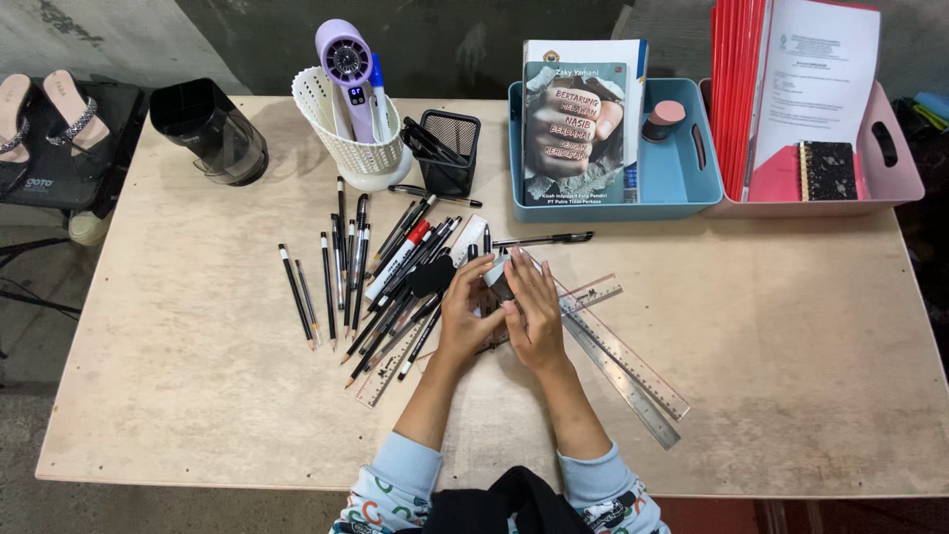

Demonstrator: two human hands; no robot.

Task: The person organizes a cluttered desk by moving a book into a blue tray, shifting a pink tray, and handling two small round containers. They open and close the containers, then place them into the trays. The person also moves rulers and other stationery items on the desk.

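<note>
Both hands meet at the middle of the table, over a pile of stationery. My left hand and my right hand together clasp a small dark and white object; what it is stays hidden by the fingers. Left of the hands lies a spread of black pencils and pens, with a red-capped white marker among them. A black pen lies just beyond the fingertips. Clear rulers lie under and to the right of my right hand.
At the back stand a white mesh basket holding a lilac hair dryer, a black mesh pen cup, a black container, a blue tray with books, and a pink tray with red folders. Sandals sit off-table left.
</note>
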